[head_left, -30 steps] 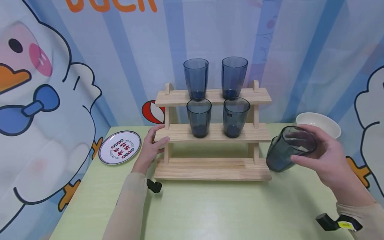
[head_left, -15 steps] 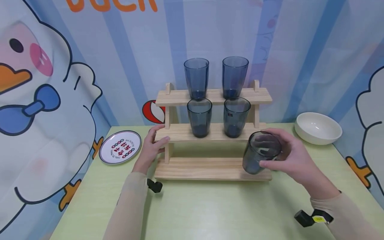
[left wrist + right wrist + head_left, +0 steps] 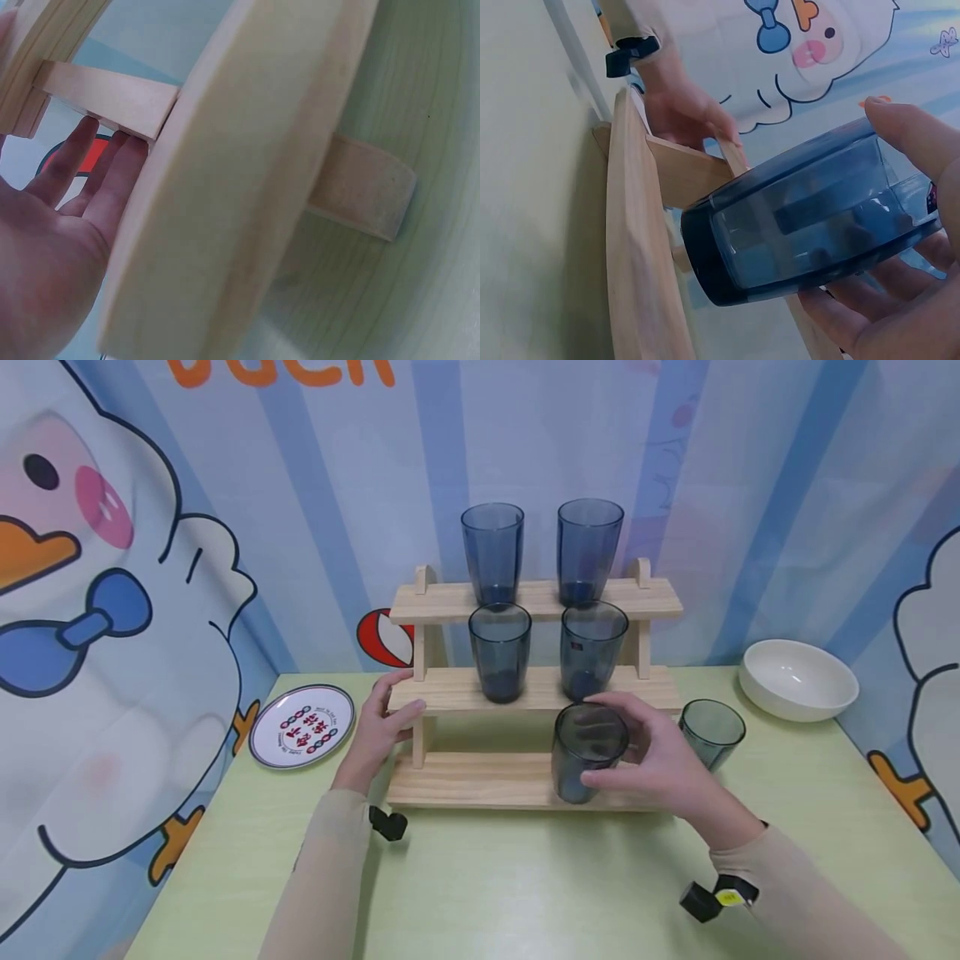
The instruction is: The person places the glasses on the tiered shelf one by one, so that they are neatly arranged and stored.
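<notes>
My right hand [image 3: 648,756] grips a blue-grey glass tumbler [image 3: 573,772], thumb at the front and fingers round the far side. The tumbler hangs upright over the right half of the wooden rack's [image 3: 465,781] bottom shelf; in the right wrist view its dark base [image 3: 705,259] is close to the wood. On the left, my left hand [image 3: 378,722] holds the end of the middle shelf, thumb on the shelf and fingertips [image 3: 135,146] against the upright. Two similar tumblers [image 3: 500,652] stand on the middle shelf and two more tumblers [image 3: 588,547] on the top shelf.
Another tumbler [image 3: 712,731], greenish-looking, stands on the table to the right of the rack. Behind it is a white bowl [image 3: 798,681]. A white plate with red print [image 3: 302,727] lies left of the rack. A cartoon curtain [image 3: 330,518] hangs close behind.
My right hand has carried its tumbler leftward from the table's right side to over the bottom shelf, turning it more upright. The bowl and the table tumbler have come into view. My left hand stays put.
</notes>
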Tool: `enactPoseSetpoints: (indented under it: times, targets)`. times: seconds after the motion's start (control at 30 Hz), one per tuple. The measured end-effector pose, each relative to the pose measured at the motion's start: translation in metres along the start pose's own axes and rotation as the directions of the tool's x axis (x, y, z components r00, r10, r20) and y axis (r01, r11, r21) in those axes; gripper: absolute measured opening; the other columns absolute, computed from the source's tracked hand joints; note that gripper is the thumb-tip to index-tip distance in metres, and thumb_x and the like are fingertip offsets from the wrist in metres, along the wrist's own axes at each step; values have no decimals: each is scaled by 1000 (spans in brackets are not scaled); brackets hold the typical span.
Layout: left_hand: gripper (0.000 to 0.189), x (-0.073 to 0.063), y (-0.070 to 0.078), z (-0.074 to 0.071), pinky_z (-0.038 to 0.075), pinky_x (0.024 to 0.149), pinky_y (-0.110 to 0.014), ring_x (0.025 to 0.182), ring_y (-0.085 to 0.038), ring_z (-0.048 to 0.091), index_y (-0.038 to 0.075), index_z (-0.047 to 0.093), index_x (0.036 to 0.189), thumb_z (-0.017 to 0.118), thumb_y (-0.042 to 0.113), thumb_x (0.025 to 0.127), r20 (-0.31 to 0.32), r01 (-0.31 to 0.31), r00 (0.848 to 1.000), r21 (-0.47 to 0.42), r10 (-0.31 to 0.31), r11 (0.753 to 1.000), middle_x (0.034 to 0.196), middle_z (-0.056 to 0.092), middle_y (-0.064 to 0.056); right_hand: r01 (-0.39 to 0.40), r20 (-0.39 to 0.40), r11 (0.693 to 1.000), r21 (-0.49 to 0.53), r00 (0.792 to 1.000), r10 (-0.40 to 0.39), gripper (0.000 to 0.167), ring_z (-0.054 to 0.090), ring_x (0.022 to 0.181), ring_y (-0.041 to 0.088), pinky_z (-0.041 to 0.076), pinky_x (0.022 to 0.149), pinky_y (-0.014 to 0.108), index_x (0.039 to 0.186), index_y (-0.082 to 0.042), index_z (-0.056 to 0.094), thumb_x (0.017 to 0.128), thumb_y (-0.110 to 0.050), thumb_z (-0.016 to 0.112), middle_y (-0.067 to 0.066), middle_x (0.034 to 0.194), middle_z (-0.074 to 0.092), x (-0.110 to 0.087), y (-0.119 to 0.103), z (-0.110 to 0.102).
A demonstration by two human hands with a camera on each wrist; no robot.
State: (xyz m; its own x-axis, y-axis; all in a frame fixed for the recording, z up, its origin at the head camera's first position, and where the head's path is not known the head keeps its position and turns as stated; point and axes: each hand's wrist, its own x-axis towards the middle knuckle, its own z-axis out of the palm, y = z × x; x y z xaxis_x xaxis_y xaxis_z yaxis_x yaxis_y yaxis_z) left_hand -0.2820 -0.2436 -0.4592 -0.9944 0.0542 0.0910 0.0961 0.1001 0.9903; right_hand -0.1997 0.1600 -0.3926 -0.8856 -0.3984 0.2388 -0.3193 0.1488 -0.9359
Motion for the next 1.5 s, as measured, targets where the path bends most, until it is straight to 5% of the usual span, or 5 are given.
enactPoseSetpoints:
  times: [0.4, 0.8, 1.5]
  targets:
    - [59, 0, -1, -1, 54, 99, -61, 126, -39, 57, 30, 46, 155, 72, 29, 101, -3, 4, 1000, 17, -4, 1000, 156, 45, -10, -26, 29, 994, 105, 999, 23, 83, 66, 115, 29, 61, 88, 34, 149, -18, 55, 77, -4, 93, 13, 134, 63, 21, 7, 40]
    - [59, 1, 0, 0, 53, 100, -61, 126, -39, 56, 30, 46, 154, 72, 30, 101, -1, -1, 1000, 11, 1, 1000, 156, 45, -9, 43, 21, 985, 170, 999, -47, 79, 68, 113, 29, 60, 91, 36, 146, -14, 57, 77, -1, 93, 11, 136, 63, 39, 17, 63]
    - [58, 1, -1, 0, 53, 100, -63, 125, -40, 56, 28, 46, 154, 71, 28, 102, -5, -4, 1000, 11, 4, 1000, 157, 44, -9, -15, 34, 996, 91, 999, 12, 79, 66, 117, 28, 59, 93, 44, 145, -21, 57, 77, -11, 95, 7, 136, 63, 49, 26, 84]
